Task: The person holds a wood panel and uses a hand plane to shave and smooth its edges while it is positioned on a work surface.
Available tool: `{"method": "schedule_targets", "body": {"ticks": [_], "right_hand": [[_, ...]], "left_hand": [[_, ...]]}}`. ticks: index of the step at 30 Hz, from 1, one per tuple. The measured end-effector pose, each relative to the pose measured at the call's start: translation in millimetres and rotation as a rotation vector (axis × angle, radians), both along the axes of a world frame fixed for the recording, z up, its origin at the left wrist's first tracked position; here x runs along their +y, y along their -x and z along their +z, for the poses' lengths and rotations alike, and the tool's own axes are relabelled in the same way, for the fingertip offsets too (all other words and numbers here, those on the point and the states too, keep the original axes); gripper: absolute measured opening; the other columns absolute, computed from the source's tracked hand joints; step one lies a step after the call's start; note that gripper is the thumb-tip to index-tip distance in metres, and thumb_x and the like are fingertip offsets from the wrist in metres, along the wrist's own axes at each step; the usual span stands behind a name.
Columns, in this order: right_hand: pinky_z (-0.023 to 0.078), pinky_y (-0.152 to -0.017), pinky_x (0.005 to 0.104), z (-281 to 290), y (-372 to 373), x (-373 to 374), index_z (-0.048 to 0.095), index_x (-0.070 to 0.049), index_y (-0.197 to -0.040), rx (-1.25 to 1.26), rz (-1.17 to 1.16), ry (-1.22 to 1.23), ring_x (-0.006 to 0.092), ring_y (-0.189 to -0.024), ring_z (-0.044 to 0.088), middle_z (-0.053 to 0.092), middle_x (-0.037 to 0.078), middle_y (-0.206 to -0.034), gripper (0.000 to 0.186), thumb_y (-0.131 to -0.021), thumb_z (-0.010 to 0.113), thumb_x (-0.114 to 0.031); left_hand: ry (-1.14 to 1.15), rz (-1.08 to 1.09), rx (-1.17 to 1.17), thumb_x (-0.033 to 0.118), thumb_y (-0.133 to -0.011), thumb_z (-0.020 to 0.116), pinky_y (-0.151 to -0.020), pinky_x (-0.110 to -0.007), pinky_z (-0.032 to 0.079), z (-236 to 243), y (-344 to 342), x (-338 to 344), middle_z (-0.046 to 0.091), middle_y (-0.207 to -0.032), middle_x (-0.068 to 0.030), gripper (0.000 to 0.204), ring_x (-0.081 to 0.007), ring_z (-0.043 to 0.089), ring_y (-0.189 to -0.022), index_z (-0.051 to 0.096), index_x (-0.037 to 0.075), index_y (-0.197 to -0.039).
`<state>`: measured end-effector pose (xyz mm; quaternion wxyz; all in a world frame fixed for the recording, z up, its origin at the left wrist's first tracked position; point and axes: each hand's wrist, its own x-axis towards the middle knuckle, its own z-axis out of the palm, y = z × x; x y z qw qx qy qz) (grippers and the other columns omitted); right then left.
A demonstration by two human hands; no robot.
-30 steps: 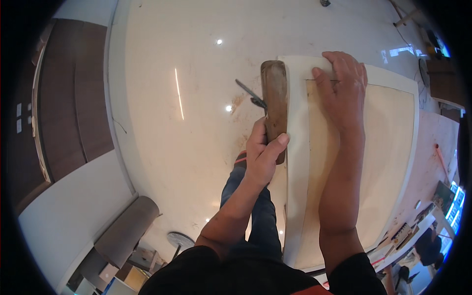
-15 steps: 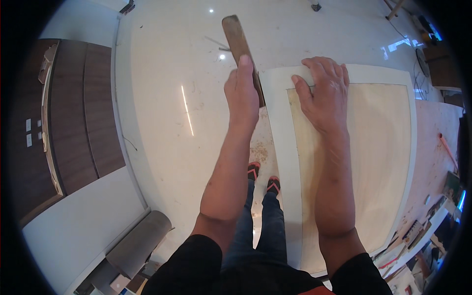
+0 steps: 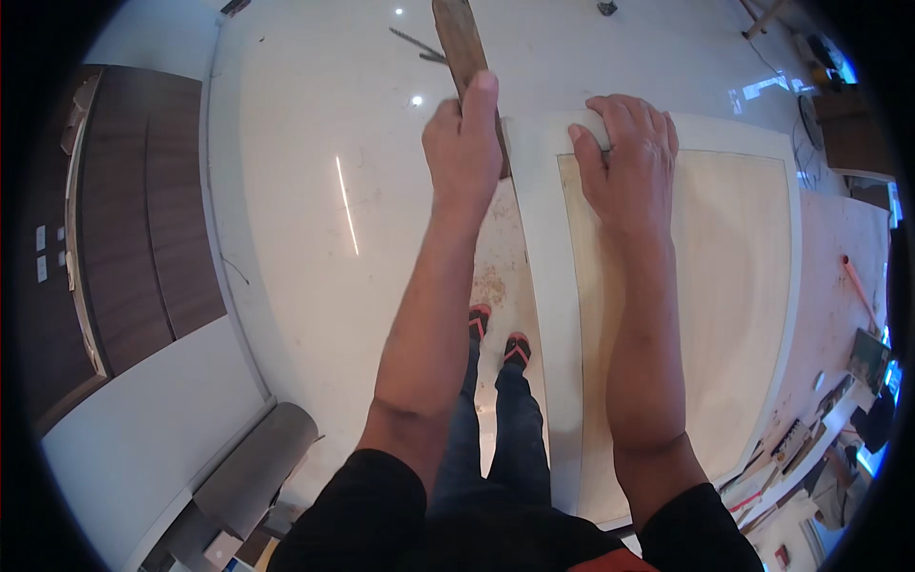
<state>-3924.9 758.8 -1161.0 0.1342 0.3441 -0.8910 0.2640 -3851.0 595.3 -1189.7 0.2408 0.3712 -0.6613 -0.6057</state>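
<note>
Held apart from each other, both hands reach forward at the panel's far end. On the left, the left hand (image 3: 462,148) is closed round a brown wooden block (image 3: 462,43), its thumb laid along the wood and pointing away from the body. Thin dark rods (image 3: 416,41) show just left of the block; whether they join it I cannot tell. The block's near end lies along the left edge of a white-bordered panel (image 3: 729,296) with a pale wood middle; whether the two touch is unclear. To the right, the right hand (image 3: 637,162) rests palm down on the panel's far border, thumb spread away from the fingers.

At the far left are dark brown cupboard doors (image 3: 129,219), and nearer the body a grey roll (image 3: 255,462). Next comes a shiny pale floor (image 3: 295,296), with brown shavings (image 3: 491,284) and a pair of black and red sandals (image 3: 518,350) left of the panel. The panel reaches back toward the body, and right of it is a pinkish board (image 3: 824,243) with an orange-red tube (image 3: 860,289) on it.
</note>
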Motion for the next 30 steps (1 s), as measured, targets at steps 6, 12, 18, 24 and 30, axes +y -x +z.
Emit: {"method": "schedule_targets", "body": {"ticks": [6, 12, 18, 24, 30], "right_hand": [[0.033, -0.117, 0.0570, -6.8, 5.2, 6.2, 0.071, -0.005, -0.113, -0.019, -0.052, -0.023, 0.0334, -0.124, 0.057, 0.068, 0.011, -0.119, 0.029, -0.090, 0.072, -0.023], [0.034, -0.115, 0.0567, -5.8, 0.6, 1.3, 0.071, -0.004, -0.112, -0.015, -0.011, 0.017, 0.0332, -0.122, 0.058, 0.069, 0.011, -0.117, 0.029, -0.089, 0.072, -0.022], [0.033, -0.115, 0.0550, -7.4, 5.2, 3.2, 0.071, -0.005, -0.111, -0.032, -0.054, -0.007, 0.0326, -0.121, 0.058, 0.070, 0.010, -0.116, 0.028, -0.089, 0.072, -0.022], [0.032, -0.116, 0.0548, -0.6, -1.0, -5.6, 0.071, -0.005, -0.110, -0.035, -0.035, 0.022, 0.0326, -0.121, 0.057, 0.069, 0.011, -0.115, 0.027, -0.089, 0.071, -0.022], [0.033, -0.115, 0.0537, -8.4, 5.3, 1.9, 0.072, -0.005, -0.108, -0.009, -0.077, -0.023, 0.0322, -0.118, 0.059, 0.070, 0.010, -0.113, 0.026, -0.089, 0.071, -0.022]], "left_hand": [[-0.024, -0.007, 0.024, 0.054, -0.098, 0.062, -0.069, -0.040, 0.050, -5.7, -80.9, 91.3, 0.063, -0.072, -0.0147, 0.063, -0.0205, 0.064, -0.075, 0.063, -0.007, -0.083], [-0.119, -0.043, -0.104, 0.057, -0.097, 0.062, -0.066, -0.041, 0.050, 15.8, -9.7, 8.8, 0.061, -0.069, -0.0154, 0.066, -0.0216, 0.062, -0.070, 0.062, -0.008, -0.083], [-0.072, 0.000, 0.003, 0.050, -0.098, 0.065, -0.068, -0.041, 0.051, 5.4, -86.0, 96.3, 0.064, -0.072, -0.0212, 0.062, -0.0263, 0.064, -0.069, 0.064, -0.011, -0.085], [0.050, -0.033, -0.152, 0.059, -0.098, 0.059, -0.067, -0.041, 0.050, 16.0, -19.4, 15.4, 0.062, -0.069, -0.0195, 0.070, -0.0276, 0.062, -0.067, 0.063, -0.009, -0.081], [-0.141, -0.108, -0.129, 0.046, -0.099, 0.064, -0.066, -0.040, 0.050, -17.9, -120.9, 114.9, 0.063, -0.071, -0.0154, 0.052, -0.0218, 0.062, -0.070, 0.063, -0.004, -0.085]]}}
